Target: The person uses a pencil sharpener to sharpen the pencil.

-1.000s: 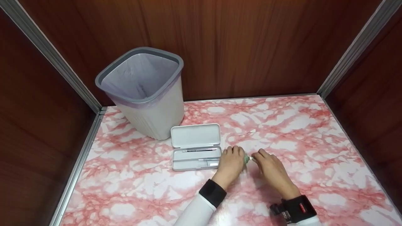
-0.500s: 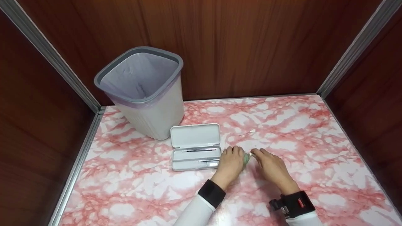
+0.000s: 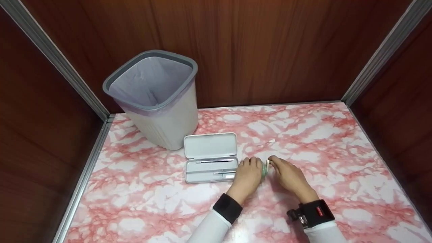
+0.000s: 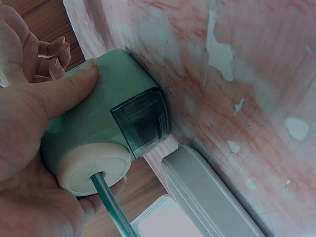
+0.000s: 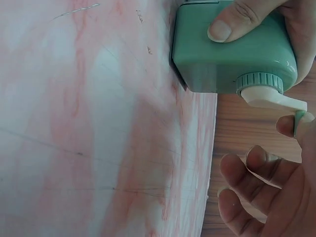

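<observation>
Gripping a green pencil sharpener (image 4: 96, 96) in the left hand (image 3: 248, 173), with the thumb laid along one side of the body and the fingers wrapped around the other. Resting the sharpener on the pink-and-white marbled counter (image 3: 320, 189), just right of an open pencil case (image 3: 202, 182). Pinching the small green knob (image 5: 299, 119) of the cream crank (image 5: 269, 98) between thumb and index finger of the right hand (image 3: 291, 175), with the remaining fingers curled loosely, clear of the sharpener.

At the end opposite the crank, can see a round cream face (image 4: 89, 170), with a green-and-silver pencil (image 4: 112, 205) inserted in its central hole and pointing toward the case; cannot see its tip. Low on the sharpener's body, can make out a dark see-through drawer (image 4: 140, 121), close to the counter.

Lying flat, the case: seen with its pale lid (image 3: 210, 145) folded back, a slim pen (image 3: 214, 161) along the far part, and a small white block (image 3: 230, 176) near the left hand. Behind it to the left, can see a pale bin (image 3: 165, 131) standing upright, gray-rimmed and lined with a purplish bag (image 3: 152, 77). Wearing white sleeves (image 3: 212, 226) and black wristbands (image 3: 228, 207). Around the counter, can see dark wood-grain panels (image 3: 270, 50).
</observation>
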The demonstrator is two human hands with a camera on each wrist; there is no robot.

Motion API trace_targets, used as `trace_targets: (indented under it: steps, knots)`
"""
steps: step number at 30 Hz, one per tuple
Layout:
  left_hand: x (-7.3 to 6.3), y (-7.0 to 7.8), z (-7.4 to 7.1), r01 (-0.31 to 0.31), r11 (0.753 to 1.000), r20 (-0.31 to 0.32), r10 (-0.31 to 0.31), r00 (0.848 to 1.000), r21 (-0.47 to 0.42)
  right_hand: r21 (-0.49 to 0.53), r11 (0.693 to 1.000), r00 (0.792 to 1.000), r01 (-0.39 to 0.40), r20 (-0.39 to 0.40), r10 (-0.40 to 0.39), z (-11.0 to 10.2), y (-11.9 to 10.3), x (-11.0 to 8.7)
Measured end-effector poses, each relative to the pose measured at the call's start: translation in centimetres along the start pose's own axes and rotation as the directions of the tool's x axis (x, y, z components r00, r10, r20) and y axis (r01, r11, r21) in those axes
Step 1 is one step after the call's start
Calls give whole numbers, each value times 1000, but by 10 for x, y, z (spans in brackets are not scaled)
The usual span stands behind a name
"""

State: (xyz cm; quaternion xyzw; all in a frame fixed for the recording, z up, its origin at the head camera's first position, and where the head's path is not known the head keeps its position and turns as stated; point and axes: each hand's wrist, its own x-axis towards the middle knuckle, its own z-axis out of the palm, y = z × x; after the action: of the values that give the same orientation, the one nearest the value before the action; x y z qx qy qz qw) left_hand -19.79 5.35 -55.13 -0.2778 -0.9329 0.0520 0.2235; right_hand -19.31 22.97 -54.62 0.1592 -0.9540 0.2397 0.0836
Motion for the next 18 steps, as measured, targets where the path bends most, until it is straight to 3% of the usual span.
trace_targets:
  steps: [9,18]
  knots:
    - [0,-3,0,3,1000,-16,-4,1000,-12,40,997,996,-60,68,57,1,-1,6]
    - [0,-2,0,2,1000,24,-1,1000,-31,57,993,993,-99,77,95,7,2,18]
